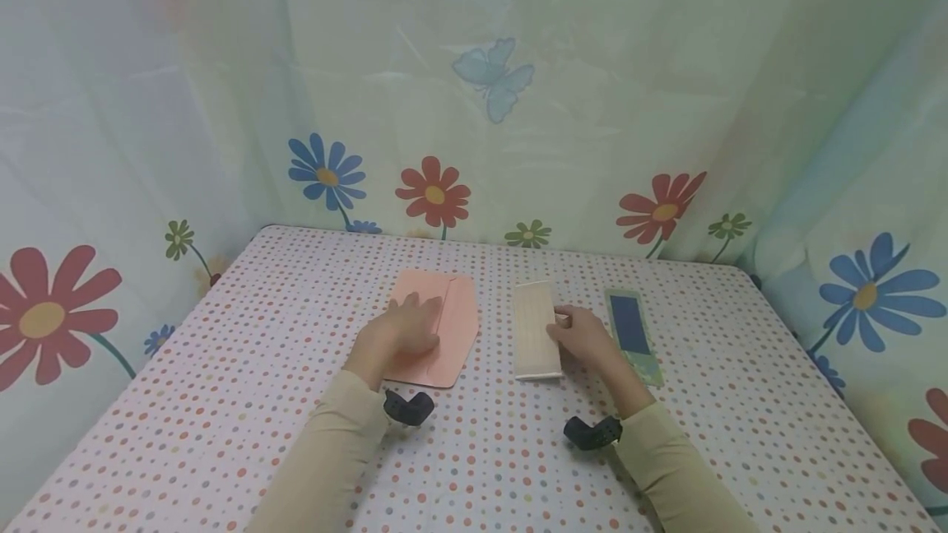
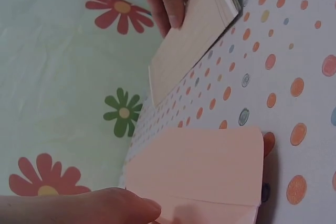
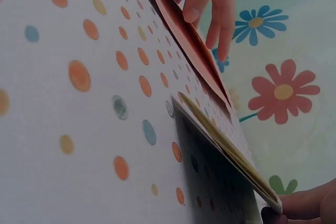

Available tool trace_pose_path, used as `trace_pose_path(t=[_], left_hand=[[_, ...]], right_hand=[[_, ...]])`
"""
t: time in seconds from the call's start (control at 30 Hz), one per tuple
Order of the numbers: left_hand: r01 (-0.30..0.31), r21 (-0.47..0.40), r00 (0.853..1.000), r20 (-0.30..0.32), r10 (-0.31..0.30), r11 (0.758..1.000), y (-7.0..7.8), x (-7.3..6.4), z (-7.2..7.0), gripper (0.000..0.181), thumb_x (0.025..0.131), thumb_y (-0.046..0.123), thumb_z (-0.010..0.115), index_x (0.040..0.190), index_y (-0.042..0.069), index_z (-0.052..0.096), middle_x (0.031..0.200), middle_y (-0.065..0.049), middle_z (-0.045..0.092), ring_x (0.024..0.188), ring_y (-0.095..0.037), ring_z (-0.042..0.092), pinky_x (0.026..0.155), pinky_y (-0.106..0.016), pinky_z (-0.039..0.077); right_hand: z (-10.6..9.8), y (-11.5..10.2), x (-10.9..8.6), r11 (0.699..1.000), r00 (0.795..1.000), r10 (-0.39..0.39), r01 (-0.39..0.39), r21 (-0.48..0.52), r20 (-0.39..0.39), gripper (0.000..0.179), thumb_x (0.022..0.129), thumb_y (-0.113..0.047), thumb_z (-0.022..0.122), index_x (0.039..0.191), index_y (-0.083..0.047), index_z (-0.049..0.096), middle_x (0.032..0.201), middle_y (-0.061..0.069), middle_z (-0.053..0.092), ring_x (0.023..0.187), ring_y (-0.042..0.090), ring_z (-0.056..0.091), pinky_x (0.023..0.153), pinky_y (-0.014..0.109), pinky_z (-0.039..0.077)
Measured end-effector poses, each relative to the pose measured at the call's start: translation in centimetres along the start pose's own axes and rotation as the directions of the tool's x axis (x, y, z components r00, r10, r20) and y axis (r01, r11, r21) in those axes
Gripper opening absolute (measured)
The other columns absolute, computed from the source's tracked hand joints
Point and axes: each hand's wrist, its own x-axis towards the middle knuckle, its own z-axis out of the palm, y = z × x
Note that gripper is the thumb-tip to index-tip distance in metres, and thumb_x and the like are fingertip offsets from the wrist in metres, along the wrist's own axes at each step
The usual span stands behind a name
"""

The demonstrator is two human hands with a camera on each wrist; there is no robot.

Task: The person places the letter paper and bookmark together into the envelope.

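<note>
A pink paper envelope (image 1: 462, 319) lies on the table with its pointed flap side to the right. My left hand (image 1: 407, 326) is over its left part, fingers spread and loosely bent; in the right wrist view the left hand (image 3: 210, 9) hangs close over the envelope (image 3: 184, 35). To the right lies a flat cream rectangular folder-like piece (image 1: 536, 331) with faint lines. My right hand (image 1: 585, 336) pinches its right edge between thumb and fingers. In the right wrist view the cream piece (image 3: 231, 153) shows thin layers and is tilted, one edge raised above the cloth.
Right of my right hand lies a green card-like piece (image 1: 640, 352) with a dark blue panel (image 1: 629, 323). A dotted cloth (image 1: 474, 467) covers the table. Behind it and at the sides hangs a flowered curtain (image 1: 563, 171). Each wrist wears a black camera mount.
</note>
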Motion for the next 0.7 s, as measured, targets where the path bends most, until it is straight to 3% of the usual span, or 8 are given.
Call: trace_pose_path(t=[0.13, 0.27, 0.47, 0.7], left_hand=[[0.017, -0.01, 1.0, 0.009, -0.016, 1.0, 0.24, -0.19, -0.11, 0.07, 0.09, 0.027, 0.054, 0.152, 0.023, 0.022, 0.16, -0.015, 0.01, 0.145, -0.045, 0.007, 0.114, -0.062, 0.017], [0.02, -0.007, 1.0, 0.006, -0.019, 1.0, 0.31, -0.33, -0.15, 0.069, 0.089, 0.025, 0.055, 0.151, 0.022, 0.025, 0.159, -0.015, 0.013, 0.143, -0.048, 0.01, 0.111, -0.065, 0.021], [0.008, 0.005, 1.0, -0.012, -0.008, 1.0, 0.33, -0.42, -0.19, 0.065, 0.088, 0.024, 0.056, 0.149, 0.021, 0.032, 0.156, -0.017, 0.021, 0.141, -0.05, 0.017, 0.108, -0.065, 0.027], [0.009, 0.007, 1.0, -0.014, -0.008, 1.0, 0.38, -0.26, -0.17, 0.063, 0.089, 0.026, 0.057, 0.147, 0.021, 0.035, 0.155, -0.016, 0.023, 0.14, -0.051, 0.018, 0.107, -0.066, 0.028]], right_hand=[[-0.14, -0.01, 0.0, 0.996, 0.999, 0.029, -0.031, 0.083, 0.023, 0.058, 0.093, -0.021, 0.054, 0.144, -0.001, 0.036, 0.115, 0.021, 0.062, 0.086, 0.023, 0.065, 0.075, 0.034, 0.055], [-0.29, -0.03, -0.05, 0.987, 0.998, 0.045, -0.051, 0.155, 0.039, 0.059, 0.093, -0.02, 0.055, 0.145, -0.002, 0.034, 0.105, 0.016, 0.062, 0.071, 0.015, 0.061, 0.061, 0.024, 0.048], [-0.46, -0.09, -0.02, 0.972, 0.999, 0.025, -0.032, 0.233, 0.035, 0.059, 0.093, -0.021, 0.054, 0.146, -0.004, 0.033, 0.114, 0.019, 0.061, 0.071, 0.014, 0.061, 0.061, 0.024, 0.049], [-0.43, -0.41, 0.08, 0.924, 0.999, 0.042, -0.051, 0.378, 0.033, 0.059, 0.093, -0.019, 0.054, 0.147, -0.008, 0.032, 0.117, 0.02, 0.058, 0.076, 0.013, 0.062, 0.065, 0.023, 0.056]])
